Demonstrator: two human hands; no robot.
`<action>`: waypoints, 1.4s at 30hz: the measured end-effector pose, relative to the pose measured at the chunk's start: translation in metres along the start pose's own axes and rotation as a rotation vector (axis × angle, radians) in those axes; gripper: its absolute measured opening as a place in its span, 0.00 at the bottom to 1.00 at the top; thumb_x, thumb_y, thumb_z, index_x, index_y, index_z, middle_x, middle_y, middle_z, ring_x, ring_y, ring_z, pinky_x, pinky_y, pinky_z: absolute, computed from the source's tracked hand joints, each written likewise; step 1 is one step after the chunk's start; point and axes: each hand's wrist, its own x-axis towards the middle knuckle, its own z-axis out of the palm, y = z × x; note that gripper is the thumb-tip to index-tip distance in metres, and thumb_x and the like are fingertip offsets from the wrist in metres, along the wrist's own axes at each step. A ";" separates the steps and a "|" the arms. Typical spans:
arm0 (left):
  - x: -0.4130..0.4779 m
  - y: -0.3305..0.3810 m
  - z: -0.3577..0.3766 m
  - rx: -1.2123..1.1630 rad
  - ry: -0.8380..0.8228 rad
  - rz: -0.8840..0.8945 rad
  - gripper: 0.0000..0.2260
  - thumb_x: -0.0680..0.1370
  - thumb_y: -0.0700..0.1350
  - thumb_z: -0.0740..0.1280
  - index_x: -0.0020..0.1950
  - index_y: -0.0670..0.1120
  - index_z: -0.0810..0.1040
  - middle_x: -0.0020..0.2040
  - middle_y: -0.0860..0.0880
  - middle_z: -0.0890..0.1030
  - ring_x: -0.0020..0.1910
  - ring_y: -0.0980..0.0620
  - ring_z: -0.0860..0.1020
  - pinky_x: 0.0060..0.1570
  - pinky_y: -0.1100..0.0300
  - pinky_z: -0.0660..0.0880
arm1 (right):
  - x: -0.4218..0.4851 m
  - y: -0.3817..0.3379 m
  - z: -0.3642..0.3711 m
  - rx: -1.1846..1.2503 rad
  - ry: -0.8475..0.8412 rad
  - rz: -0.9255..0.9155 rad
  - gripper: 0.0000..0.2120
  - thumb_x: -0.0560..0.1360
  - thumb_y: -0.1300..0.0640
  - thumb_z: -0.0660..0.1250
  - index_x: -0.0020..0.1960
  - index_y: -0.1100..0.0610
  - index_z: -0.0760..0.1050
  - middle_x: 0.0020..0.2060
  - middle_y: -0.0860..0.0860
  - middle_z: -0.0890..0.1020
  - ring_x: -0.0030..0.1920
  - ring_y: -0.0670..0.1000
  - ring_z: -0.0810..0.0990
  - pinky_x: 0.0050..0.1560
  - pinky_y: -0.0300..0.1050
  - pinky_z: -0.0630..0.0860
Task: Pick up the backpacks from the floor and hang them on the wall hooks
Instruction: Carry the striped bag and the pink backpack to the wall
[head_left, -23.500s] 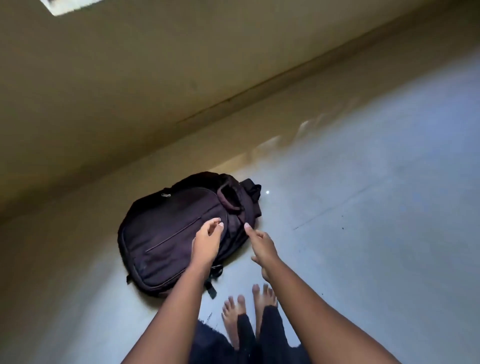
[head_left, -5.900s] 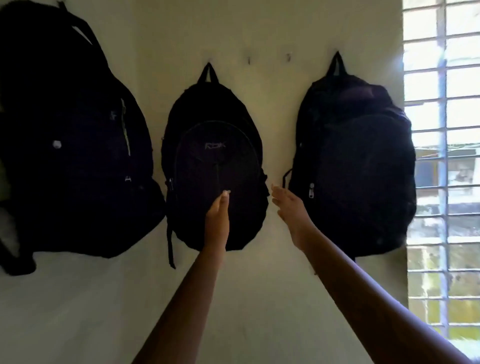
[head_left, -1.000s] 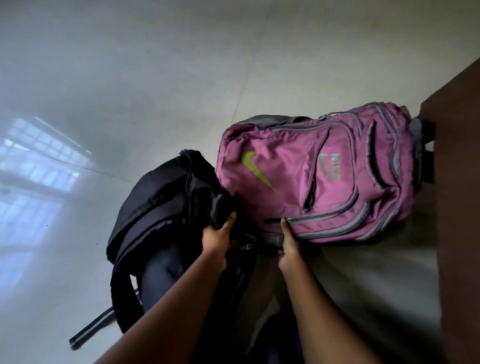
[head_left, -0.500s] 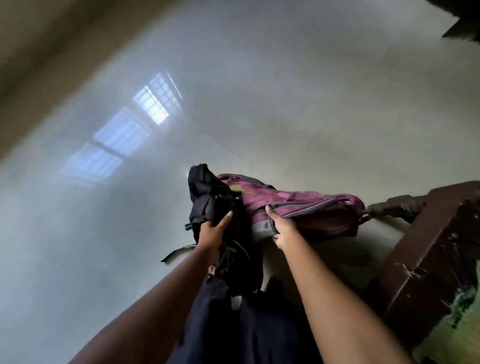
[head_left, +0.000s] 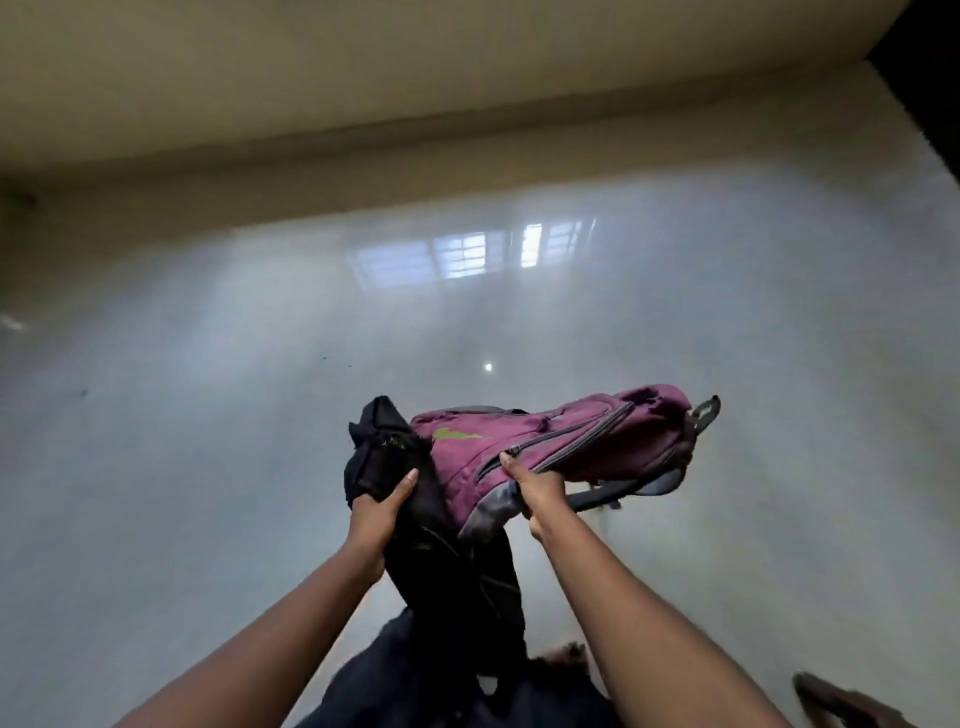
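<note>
carrying two bags at once, both are held clear of the floor (head_left: 208, 415). the left hand (head_left: 382, 506) is clenched on a fold of the black bag (head_left: 415, 499), which hangs limp below that grip and drapes toward the legs. the right hand (head_left: 537, 493) is closed on the lower grey corner of the purple bag (head_left: 561, 441), which juts out sideways beyond the grip, its top loop (head_left: 704, 410) at the far end.

both bags are judged soft and light, probably near empty: the black one collapses, the purple one sags only a little. fabric pinched this way may slip, and a corner hold leaves the loop far from the fingers. before hanging, each bag is better taken by its top loop, so a regrip is needed. the straps (head_left: 597, 499) trailing under the purple bag could snag.

around the grips little is seen. the glossy floor mirrors a window (head_left: 467, 257); the wall (head_left: 363, 78) beyond shows no hooks in this view. a dark blurred shape (head_left: 841, 699) lies low to the right of the right forearm and cannot be identified. nothing is seen to block the way ahead.
</note>
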 end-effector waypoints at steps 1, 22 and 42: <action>0.005 0.010 -0.020 -0.055 0.038 -0.020 0.21 0.72 0.45 0.71 0.64 0.41 0.74 0.59 0.43 0.80 0.53 0.46 0.78 0.55 0.56 0.73 | -0.008 -0.013 0.024 -0.031 -0.020 -0.019 0.31 0.65 0.49 0.76 0.59 0.68 0.73 0.47 0.58 0.79 0.46 0.57 0.78 0.46 0.46 0.74; 0.189 0.293 -0.265 -0.424 0.472 0.148 0.23 0.67 0.50 0.75 0.57 0.41 0.77 0.56 0.43 0.81 0.56 0.44 0.79 0.62 0.50 0.73 | -0.009 -0.227 0.470 -0.251 -0.351 -0.125 0.18 0.68 0.53 0.75 0.35 0.62 0.69 0.37 0.57 0.75 0.34 0.54 0.74 0.51 0.58 0.79; 0.447 0.512 -0.445 -0.302 0.464 0.086 0.10 0.72 0.47 0.71 0.43 0.41 0.77 0.47 0.43 0.79 0.48 0.48 0.77 0.47 0.59 0.69 | 0.070 -0.398 0.804 -0.336 -0.396 -0.047 0.04 0.74 0.62 0.67 0.46 0.59 0.72 0.39 0.55 0.75 0.37 0.49 0.74 0.36 0.43 0.73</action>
